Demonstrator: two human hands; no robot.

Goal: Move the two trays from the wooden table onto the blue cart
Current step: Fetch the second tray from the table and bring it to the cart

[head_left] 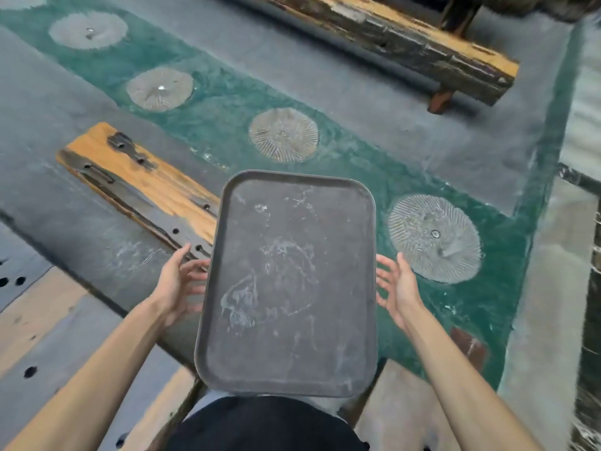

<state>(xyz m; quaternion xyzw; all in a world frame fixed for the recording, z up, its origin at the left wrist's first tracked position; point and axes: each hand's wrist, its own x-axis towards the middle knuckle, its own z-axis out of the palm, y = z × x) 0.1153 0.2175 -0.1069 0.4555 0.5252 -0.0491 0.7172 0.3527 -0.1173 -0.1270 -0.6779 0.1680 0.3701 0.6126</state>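
Observation:
One dark grey rectangular tray (289, 284), scuffed with whitish marks, hangs level in front of my body above the floor. My left hand (177, 284) is at its left long edge with the fingers tucked under the rim. My right hand (398, 288) is at the right long edge, fingers spread and their tips against the rim. The tray's near end sits just over my dark clothing (263, 424). No second tray or blue cart is in view.
Worn wooden table boards with holes (48, 336) lie at lower left and lower right (400, 408). A wooden bench (140, 183) stands left of the tray, a long one (406, 37) at the back. The grey floor has a green strip with round ribbed discs (434, 237).

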